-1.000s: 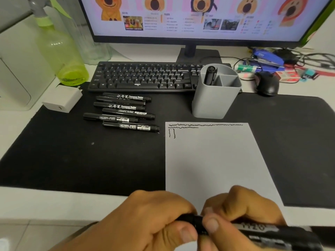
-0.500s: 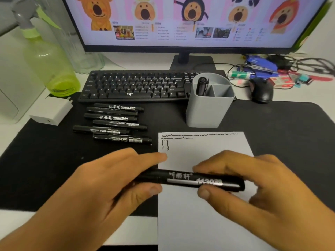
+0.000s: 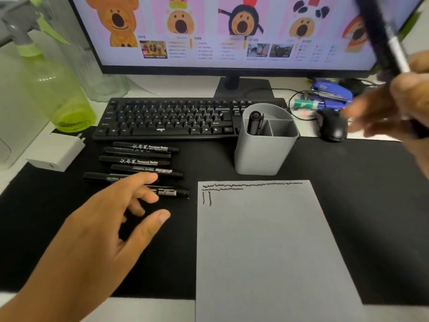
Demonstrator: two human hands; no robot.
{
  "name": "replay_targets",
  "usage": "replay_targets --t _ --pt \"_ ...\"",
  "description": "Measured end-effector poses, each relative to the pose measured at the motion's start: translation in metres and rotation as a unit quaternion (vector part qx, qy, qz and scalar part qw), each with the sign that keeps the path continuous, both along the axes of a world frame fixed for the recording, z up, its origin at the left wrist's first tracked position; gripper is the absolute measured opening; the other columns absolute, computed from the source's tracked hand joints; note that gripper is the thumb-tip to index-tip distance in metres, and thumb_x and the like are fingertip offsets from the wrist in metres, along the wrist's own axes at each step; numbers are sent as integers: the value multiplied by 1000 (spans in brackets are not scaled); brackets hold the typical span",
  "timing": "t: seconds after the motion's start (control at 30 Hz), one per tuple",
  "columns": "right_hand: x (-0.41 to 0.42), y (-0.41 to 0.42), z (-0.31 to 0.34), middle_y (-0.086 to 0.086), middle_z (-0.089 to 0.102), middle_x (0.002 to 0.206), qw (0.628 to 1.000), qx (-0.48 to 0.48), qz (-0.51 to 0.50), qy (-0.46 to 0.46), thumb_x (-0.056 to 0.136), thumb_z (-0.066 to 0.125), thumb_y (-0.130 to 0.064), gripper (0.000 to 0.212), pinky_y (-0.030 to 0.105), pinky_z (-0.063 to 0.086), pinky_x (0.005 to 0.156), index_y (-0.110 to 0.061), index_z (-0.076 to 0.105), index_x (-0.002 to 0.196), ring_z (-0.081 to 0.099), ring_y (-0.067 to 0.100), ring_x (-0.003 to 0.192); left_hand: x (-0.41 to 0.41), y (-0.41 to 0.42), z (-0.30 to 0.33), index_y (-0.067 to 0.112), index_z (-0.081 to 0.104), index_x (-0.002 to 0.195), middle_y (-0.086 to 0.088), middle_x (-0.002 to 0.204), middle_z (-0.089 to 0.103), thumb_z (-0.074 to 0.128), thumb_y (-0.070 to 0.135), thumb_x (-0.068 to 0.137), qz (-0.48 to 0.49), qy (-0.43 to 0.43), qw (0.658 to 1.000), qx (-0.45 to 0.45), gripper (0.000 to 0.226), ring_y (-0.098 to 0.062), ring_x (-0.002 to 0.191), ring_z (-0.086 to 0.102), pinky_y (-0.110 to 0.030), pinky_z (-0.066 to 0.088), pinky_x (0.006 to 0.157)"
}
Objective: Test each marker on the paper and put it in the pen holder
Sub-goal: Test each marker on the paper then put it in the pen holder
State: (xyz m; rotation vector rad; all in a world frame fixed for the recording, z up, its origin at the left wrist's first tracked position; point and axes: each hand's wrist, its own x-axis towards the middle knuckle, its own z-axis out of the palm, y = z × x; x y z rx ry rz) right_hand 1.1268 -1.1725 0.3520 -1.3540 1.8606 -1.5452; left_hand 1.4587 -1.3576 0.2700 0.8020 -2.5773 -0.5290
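My right hand is raised at the far right, blurred, shut on a black marker that points up across the monitor. My left hand hovers open over the black mat, fingers spread, its fingertips over the nearest of several black markers lying in a row. The white paper lies on the mat with black squiggles along its top edge. Behind it stands the grey pen holder with one black marker upright in its left compartment.
A black keyboard and a monitor sit behind the mat. A black mouse and a blue stapler lie at the right. A green spray bottle and a white charger stand at the left.
Both hands held one marker over the paper. My right hand has now lifted it up and to the right; my left hand has let go and moved left toward the row of markers.
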Motion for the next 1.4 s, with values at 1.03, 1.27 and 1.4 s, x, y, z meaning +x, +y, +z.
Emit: replay_targets --t 1.03,1.27,1.4 --pt "45 -93 -16 3 68 89 945 106 -164 263 93 65 -34 14 15 39 59 -21 61 95 64 20 79 -2 -34 -18 17 63 116 -6 108 57 69 28 75 19 -130 978 -161 43 -23 97 56 -42 47 76" --pt "50 -90 -6 -1 66 78 927 162 -141 309 89 65 -35 14 26 47 60 -21 61 87 62 20 73 -3 -34 -17 18 64 114 -3 105 58 68 28 77 4 -130 978 -160 39 -21 96 55 -42 48 77" --pt "52 -91 -8 0 63 79 910 257 -85 315 91 66 -34 15 29 47 59 -20 66 88 60 19 71 -4 -33 -15 17 64 115 -3 103 58 69 24 77 -19 -129 979 -157 39 -19 92 56 -40 49 75"
